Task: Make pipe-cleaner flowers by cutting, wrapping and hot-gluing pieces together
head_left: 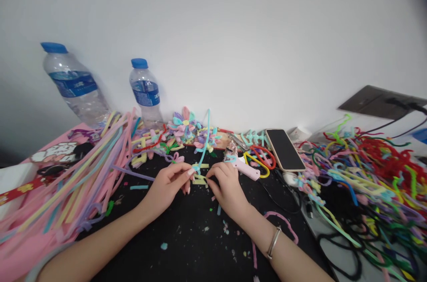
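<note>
My left hand (171, 182) pinches the lower end of a light blue pipe cleaner (207, 133), whose long free end stands up towards the wall. Between my hands is a bent pale yellow pipe cleaner (200, 180), close to the blue one; whether the two are joined is too small to tell. My right hand (227, 184) has thumb and fingertips closed on the yellow piece's right side. Just beyond that hand lies a pale pink glue gun (247, 169), beside yellow and red pipe cleaner loops (265, 161).
Two water bottles (146, 90) lean against the wall. Long pipe cleaners (96, 166) lie at left, and a tangled heap (373, 175) covers the right. Pipe cleaner flowers (185, 122) and a phone (285, 149) sit at the back. Scraps dot the black mat (187, 246).
</note>
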A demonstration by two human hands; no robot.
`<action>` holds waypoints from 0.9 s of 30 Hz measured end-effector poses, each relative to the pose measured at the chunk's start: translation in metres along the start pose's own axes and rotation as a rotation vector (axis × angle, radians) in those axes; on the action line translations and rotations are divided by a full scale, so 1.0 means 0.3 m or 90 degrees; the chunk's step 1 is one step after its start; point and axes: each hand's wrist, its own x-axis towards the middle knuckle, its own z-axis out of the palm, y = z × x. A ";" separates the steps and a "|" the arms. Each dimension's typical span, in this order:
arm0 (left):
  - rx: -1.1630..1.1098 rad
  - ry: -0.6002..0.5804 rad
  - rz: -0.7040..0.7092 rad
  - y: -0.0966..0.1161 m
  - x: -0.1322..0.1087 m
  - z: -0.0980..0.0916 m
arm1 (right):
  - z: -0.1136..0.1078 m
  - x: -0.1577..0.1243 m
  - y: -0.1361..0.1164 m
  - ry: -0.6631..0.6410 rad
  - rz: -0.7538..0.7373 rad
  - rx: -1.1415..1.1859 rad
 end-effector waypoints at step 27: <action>0.084 -0.031 0.079 -0.019 0.004 -0.017 | -0.042 -0.019 0.014 -0.055 0.246 0.624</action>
